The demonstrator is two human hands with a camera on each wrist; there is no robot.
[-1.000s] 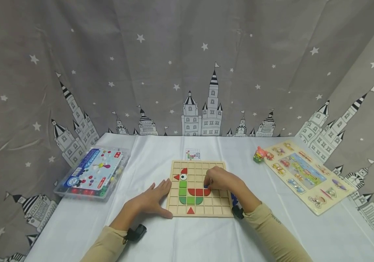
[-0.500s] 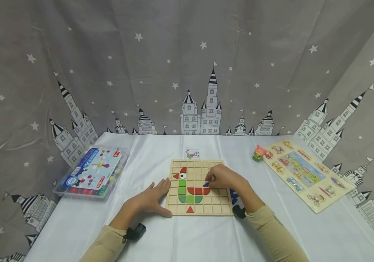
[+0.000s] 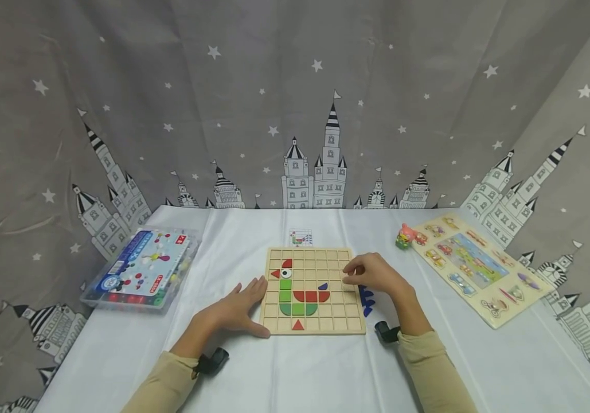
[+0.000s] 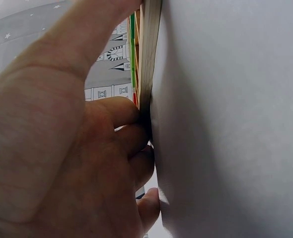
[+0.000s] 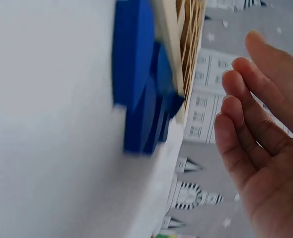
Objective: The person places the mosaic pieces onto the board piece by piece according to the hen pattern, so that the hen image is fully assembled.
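Observation:
A wooden grid board point(image 3: 336, 321) lies on the table, bearing a bird figure of red pieces point(image 3: 311, 296), green pieces point(image 3: 285, 289) and a white eye piece point(image 3: 286, 273). One small blue half-round piece point(image 3: 323, 286) sits just above the red row. My left hand point(image 3: 238, 310) rests against the board's left edge, thumb at the near corner and fingers spread. Over the right edge hovers my right hand point(image 3: 374, 272), fingers loosely bent and holding nothing. Below it, several blue pieces point(image 3: 366, 301) lie beside the board; the right wrist view shows these blue pieces point(image 5: 141, 74) close up.
Behind the board lies a small picture card point(image 3: 301, 237) with a bird pattern. A clear plastic box point(image 3: 145, 269) of coloured parts stands at left. On the right are a peg puzzle board point(image 3: 480, 269) and a small pink-and-green figurine point(image 3: 405, 236).
My right hand has let go of the blue half-round piece, left it on the board and moved right to the board's edge. The left hand has stayed in place.

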